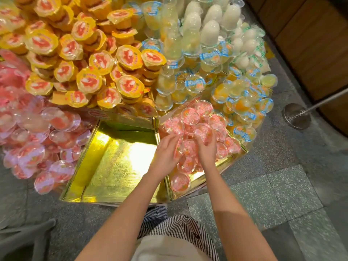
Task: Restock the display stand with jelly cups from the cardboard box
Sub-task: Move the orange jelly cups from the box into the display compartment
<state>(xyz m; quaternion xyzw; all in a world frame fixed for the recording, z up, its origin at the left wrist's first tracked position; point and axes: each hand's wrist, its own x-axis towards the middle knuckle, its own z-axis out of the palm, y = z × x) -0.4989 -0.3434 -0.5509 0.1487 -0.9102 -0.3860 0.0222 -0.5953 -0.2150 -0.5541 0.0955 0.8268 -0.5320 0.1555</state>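
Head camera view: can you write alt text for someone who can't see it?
A person's left hand and right hand work among pink jelly cups in a gold-lined display stand, with yellow-lidded cups heaped behind.

Grey speckled terrazzo floor (282, 194) underfoot here. Over on the right, a round metal post base (297, 116) stands before brown wood panelling (310, 44).

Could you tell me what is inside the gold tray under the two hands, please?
Pink jelly cups lie loosely piled in the gold tray. The left hand and right hand cover several cups, and the tray's floor beneath the pile is hidden.
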